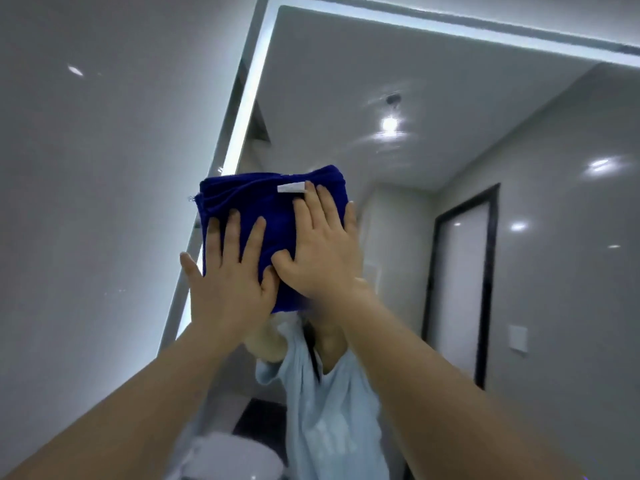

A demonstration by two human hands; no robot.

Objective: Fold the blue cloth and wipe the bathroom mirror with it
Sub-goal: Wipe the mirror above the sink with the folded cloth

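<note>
A folded blue cloth with a small white tag lies flat against the bathroom mirror, close to the mirror's lit left edge. My left hand presses on the cloth's lower left part with fingers spread. Beside it, my right hand presses on the cloth's right side, fingertips near the white tag. Both palms are flat on the cloth. The cloth's lower part is hidden behind my hands.
The mirror has a glowing light strip along its left and top edges. A glossy grey tiled wall is to the left. A white basin shows at the bottom. The mirror reflects a person in a light shirt and a dark-framed door.
</note>
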